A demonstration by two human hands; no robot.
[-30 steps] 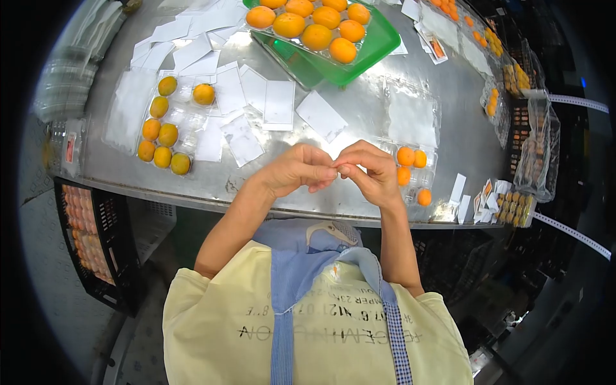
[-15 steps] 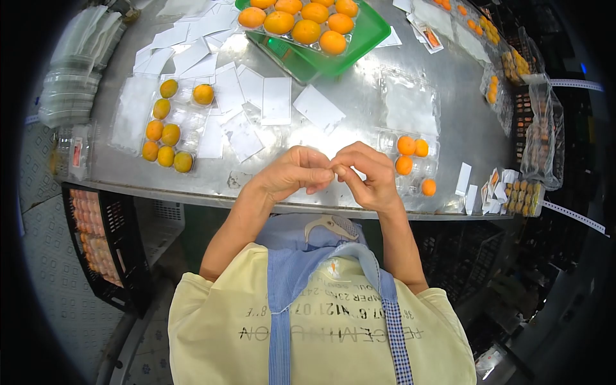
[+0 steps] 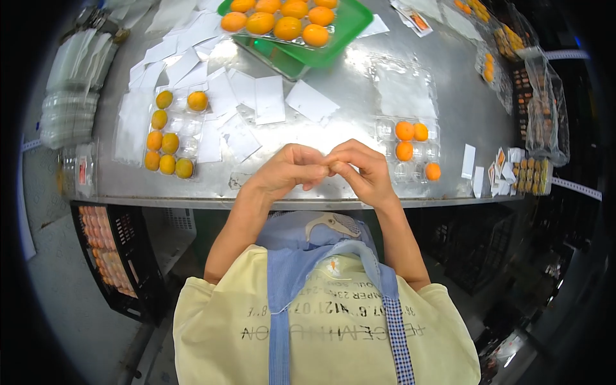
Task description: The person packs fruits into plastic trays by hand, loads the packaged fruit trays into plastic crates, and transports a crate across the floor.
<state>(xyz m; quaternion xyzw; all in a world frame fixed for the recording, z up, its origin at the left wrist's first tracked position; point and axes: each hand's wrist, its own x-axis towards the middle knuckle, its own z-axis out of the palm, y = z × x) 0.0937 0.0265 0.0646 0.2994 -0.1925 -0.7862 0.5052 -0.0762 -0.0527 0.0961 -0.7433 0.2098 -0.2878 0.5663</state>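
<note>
My left hand (image 3: 291, 171) and my right hand (image 3: 360, 171) meet fingertip to fingertip above the table's front edge. Both are closed in a pinch, and whatever lies between the fingers, if anything, is too small or hidden to name. To the right of them, an open clear plastic tray (image 3: 385, 130) holds several small orange citrus fruits (image 3: 404, 131). On the left lies another open clear tray (image 3: 187, 125) with several yellowish-green and orange citrus fruits (image 3: 170, 143). White paper cards (image 3: 269, 101) are scattered beyond my left hand.
A green crate (image 3: 350, 40) carries a tray of oranges (image 3: 287, 27) at the back. Stacked clear trays (image 3: 69, 115) stand far left. Packed fruit boxes (image 3: 532, 176) and cards (image 3: 468, 160) lie on the right. Below the table's left side is a black crate (image 3: 122, 256).
My hands stay pinched together at almost the same spot. The view has shifted slightly, so the green crate appears farther left and higher. No fruit has visibly moved between trays.
</note>
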